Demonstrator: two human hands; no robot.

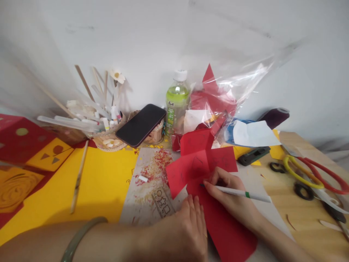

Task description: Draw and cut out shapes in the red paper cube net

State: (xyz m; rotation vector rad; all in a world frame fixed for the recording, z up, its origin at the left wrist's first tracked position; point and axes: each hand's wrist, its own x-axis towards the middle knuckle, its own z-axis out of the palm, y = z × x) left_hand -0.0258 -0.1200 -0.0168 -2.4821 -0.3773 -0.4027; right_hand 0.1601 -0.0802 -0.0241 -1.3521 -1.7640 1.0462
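Note:
A red paper cut-out [222, 218] with several folded panels lies on a grey board [141, 163], pencil-like marks showing on its upper panels. My right hand [231, 191] is closed round a white marker pen [231, 191] with a green band, its tip on the red paper near the middle. My left hand [188, 225] rests on the left edge of the same paper, fingers stretched out and close together; its thumb is hidden. Just left of that hand lies a stencil ruler [159, 200] with cut-out shapes.
Yellow paper [103, 182] and a wooden stick [79, 178] lie left. Behind stand a phone [141, 123], a green-labelled bottle [177, 105] and a clear plastic bag [245, 87]. A stapler [253, 156] and scissors [302, 173] lie right. Red and yellow shavings cover the board.

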